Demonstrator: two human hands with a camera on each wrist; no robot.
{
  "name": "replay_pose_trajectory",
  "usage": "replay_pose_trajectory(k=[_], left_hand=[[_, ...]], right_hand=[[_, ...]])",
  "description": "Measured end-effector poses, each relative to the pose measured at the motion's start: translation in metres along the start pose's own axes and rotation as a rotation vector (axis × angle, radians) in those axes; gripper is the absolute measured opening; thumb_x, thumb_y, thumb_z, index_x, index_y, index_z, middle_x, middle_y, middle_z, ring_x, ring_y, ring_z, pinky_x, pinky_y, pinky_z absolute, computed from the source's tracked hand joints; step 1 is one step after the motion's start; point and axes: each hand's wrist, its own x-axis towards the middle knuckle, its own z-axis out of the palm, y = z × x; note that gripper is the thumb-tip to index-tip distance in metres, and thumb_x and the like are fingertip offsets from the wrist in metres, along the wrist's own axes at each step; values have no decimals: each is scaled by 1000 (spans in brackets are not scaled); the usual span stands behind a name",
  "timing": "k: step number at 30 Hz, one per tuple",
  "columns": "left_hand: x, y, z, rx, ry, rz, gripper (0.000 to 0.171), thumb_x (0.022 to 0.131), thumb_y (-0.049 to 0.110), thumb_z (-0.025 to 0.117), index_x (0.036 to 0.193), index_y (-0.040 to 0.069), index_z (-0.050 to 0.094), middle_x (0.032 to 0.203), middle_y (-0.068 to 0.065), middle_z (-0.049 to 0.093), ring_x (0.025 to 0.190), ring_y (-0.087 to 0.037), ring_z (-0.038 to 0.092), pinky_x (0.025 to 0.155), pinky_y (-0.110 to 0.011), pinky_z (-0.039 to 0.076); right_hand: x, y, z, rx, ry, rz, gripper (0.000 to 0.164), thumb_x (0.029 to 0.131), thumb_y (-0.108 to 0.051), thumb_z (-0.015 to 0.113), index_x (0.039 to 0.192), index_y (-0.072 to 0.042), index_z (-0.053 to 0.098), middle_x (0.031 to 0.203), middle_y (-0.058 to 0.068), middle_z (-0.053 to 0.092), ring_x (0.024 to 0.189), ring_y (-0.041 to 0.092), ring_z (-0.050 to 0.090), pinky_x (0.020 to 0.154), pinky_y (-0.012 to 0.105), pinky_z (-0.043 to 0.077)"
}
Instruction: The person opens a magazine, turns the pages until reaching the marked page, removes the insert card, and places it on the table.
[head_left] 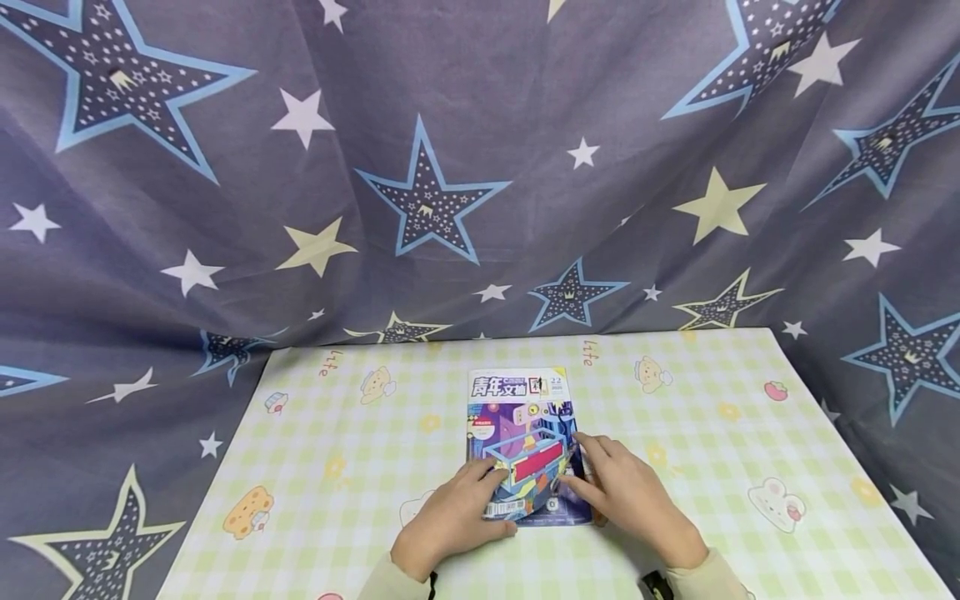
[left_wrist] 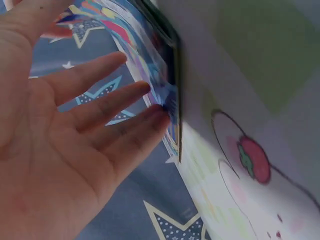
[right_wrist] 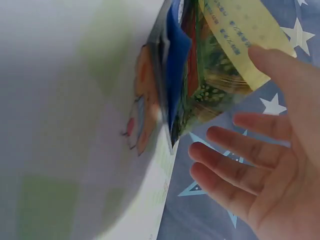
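Observation:
A magazine [head_left: 517,387] with a colourful purple cover lies on the table. Its cover bows up toward the lower right, and an inner page [right_wrist: 220,75] with a yellow strip shows beneath in the right wrist view. My left hand [head_left: 459,512] rests at the magazine's lower left; its straight fingers [left_wrist: 100,107] spread along the edge in the left wrist view, fingertips touching or very near it. My right hand [head_left: 626,492] is at the right edge. Its thumb [right_wrist: 272,62] touches the yellow strip, while the other fingers are spread apart from the pages.
The table [head_left: 337,467] has a pale green checked cloth with cartoon animals and flowers. A dark curtain [head_left: 480,83] with stars hangs behind it and at the sides. Both forearms come in from the near edge.

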Motion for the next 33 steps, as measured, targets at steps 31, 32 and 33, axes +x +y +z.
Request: replay_pose_trajectory(k=[31, 32, 33], left_hand=[[-3, -8, -20, -978, 338, -182, 34, 91, 4, 72, 121, -9, 64, 85, -11, 73, 70, -22, 73, 66, -36, 62], [-8, -13, -23, -971, 358, -208, 33, 91, 3, 72, 121, -9, 64, 85, -11, 73, 70, -23, 73, 66, -36, 62], [-13, -18, -25, -959, 378, -236, 33, 90, 3, 72, 120, -9, 65, 85, -11, 73, 70, -23, 73, 66, -35, 62]], right_hand=[[22, -30, 9, 88, 93, -233, 70, 90, -26, 78, 147, -3, 45, 134, 13, 59, 118, 28, 61, 93, 42, 55], [21, -28, 9, 81, 67, -221, 71, 90, -27, 78, 147, -1, 44, 135, 15, 59, 119, 30, 60, 96, 44, 54], [19, -26, 8, 74, 38, -212, 72, 89, -27, 79, 147, 0, 44, 136, 17, 58, 120, 32, 59, 98, 46, 52]])
